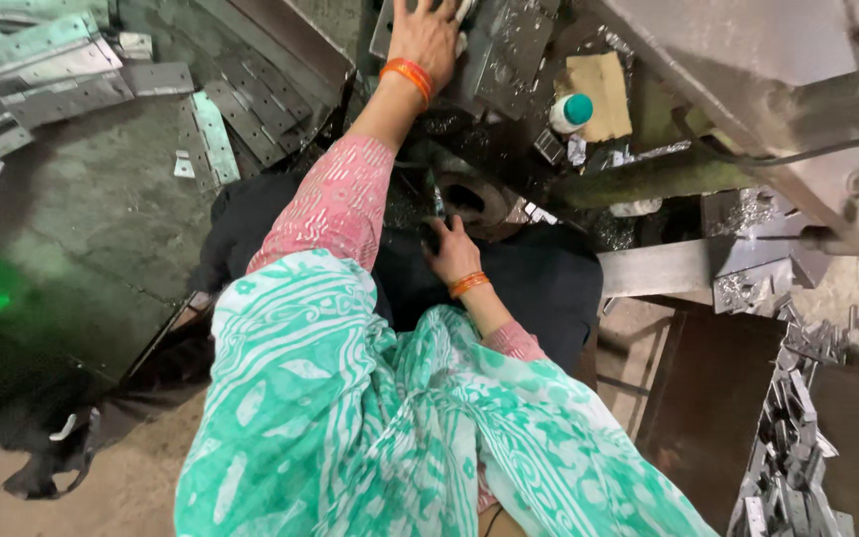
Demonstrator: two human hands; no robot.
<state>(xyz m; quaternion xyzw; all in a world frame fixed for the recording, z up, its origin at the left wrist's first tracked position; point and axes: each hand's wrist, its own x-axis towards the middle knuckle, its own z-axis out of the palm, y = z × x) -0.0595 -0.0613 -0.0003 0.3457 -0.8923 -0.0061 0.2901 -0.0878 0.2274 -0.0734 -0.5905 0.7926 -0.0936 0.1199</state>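
Note:
My left hand [428,35] reaches far forward and lies on a grey punched metal plate [509,45] on the machine bed; its fingertips run out of the top edge. My right hand [452,251] is low and close to my lap, its fingers curled around a thin dark tool [436,199] that stands up beside a round metal die ring [471,199]. Both wrists carry orange bangles, and both sleeves are pink. A green and white patterned scarf [370,428] covers the lower middle of the view.
Flat grey metal strips [62,70] lie piled at the upper left on a dark sheet. Several small metal parts [797,418] are heaped at the lower right. A white bottle with a teal cap [571,111] stands by a cardboard scrap. A heavy machine frame [748,89] crosses the upper right.

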